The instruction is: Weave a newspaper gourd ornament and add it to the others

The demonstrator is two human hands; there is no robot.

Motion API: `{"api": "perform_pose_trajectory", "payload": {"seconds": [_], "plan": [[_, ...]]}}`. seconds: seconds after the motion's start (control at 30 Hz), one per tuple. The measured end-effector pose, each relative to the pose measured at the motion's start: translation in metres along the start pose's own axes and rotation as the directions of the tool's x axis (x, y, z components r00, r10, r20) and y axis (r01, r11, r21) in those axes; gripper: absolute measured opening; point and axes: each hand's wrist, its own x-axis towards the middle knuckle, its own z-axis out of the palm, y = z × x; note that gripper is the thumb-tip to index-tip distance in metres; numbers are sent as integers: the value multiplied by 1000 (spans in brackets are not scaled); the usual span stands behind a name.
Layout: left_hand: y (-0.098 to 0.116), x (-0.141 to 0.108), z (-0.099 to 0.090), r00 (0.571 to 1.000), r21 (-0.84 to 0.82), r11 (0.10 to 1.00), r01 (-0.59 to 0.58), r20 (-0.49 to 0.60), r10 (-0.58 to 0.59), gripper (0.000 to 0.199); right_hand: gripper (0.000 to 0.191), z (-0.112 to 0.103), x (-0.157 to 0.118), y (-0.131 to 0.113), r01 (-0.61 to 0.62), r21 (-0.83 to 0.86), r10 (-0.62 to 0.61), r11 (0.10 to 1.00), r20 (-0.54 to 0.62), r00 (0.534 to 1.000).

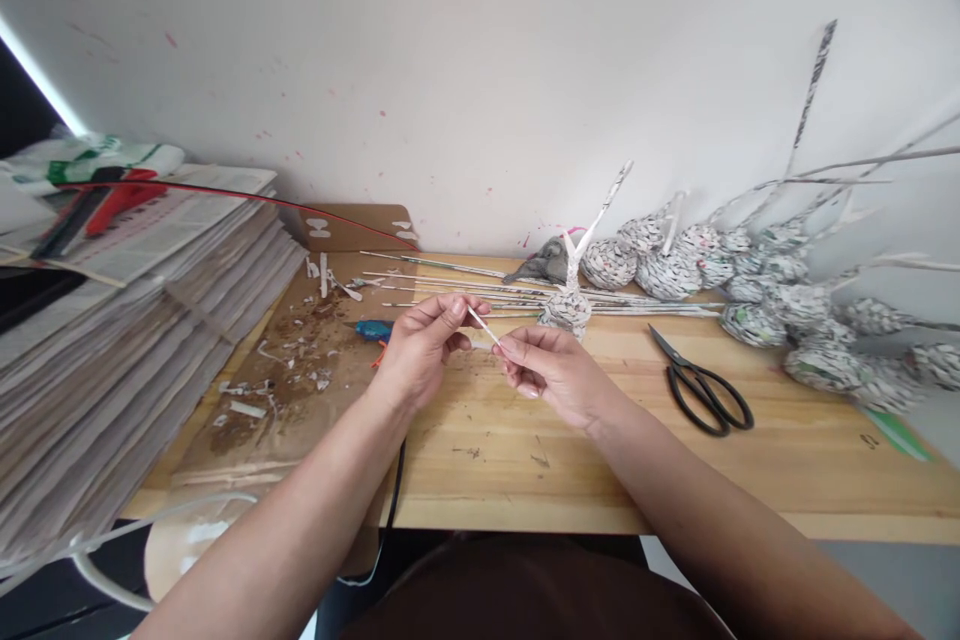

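Between the fingertips of both hands runs a thin white rolled-paper stick point(484, 326), slanting down to the right above the wooden table point(517, 480). My left hand point(424, 345) pinches its upper end, while my right hand point(555, 365) grips the lower end between thumb and fingers. Just behind the right hand stands a small woven newspaper bulb point(566, 308) with white paper strips rising from its neck. A blue tool with an orange part point(373, 329) lies behind my left hand, which partly hides it. Long paper sticks point(442, 285) lie across the back of the table.
Black-handled scissors point(705, 390) lie to the right. Several woven paper bulbs point(675, 265) crowd the back right against the wall. At left rises a tall newspaper stack point(202, 320) with a red-handled tool point(124, 200) on top. Paper scraps litter brown cardboard point(300, 420); a black cable point(397, 480) crosses the front edge.
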Motion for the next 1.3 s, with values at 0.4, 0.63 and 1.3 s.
{"api": "perform_pose_trajectory", "payload": {"seconds": [0.4, 0.63, 1.3], "plan": [[2, -4, 2, 999, 41, 999, 15, 31, -17, 24, 31, -1, 1, 3, -26, 35, 25, 999, 16, 1000], [1, -4, 2, 998, 113, 993, 42, 30, -46, 29, 34, 2, 0, 3, 29, -1, -29, 1000, -37, 999], [6, 6, -13, 963, 351, 926, 143, 165, -212, 33, 14, -10, -10, -21, 382, -793, -545, 475, 76, 835]]}}
